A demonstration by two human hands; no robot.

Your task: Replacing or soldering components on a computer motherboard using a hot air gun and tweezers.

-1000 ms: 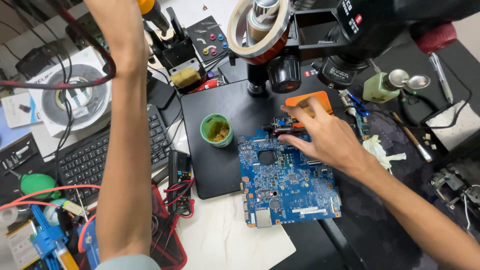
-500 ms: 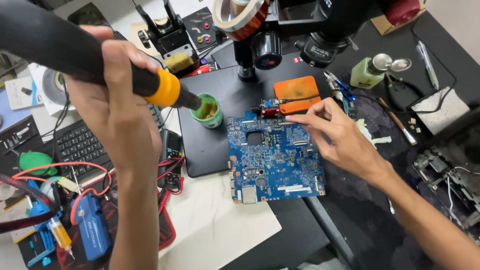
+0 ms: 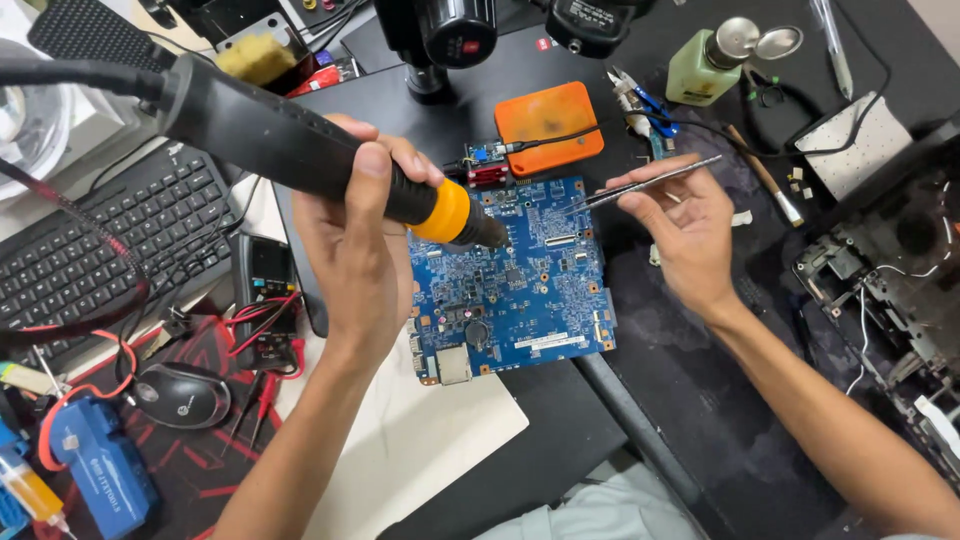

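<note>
One blue circuit board (image 3: pixel 515 280), flat on the dark surface (image 3: pixel 560 440). Left hand (image 3: pixel 355 240): fingers clamped on a black hot-air handle (image 3: pixel 270 135), its orange-collared nozzle over the board's upper part. Right hand (image 3: pixel 680 225): fingers pinched on metal tweezers (image 3: pixel 650 180), tips at the board's top edge. Beyond: orange pad (image 3: pixel 548 127), microscope (image 3: pixel 450 35).

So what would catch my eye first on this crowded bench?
Probably the blue circuit board at the centre on a dark mat. Above it the left hand grips a thick black tool with an orange collar, nozzle aimed at the board, while the right hand holds slim tweezers.
</note>
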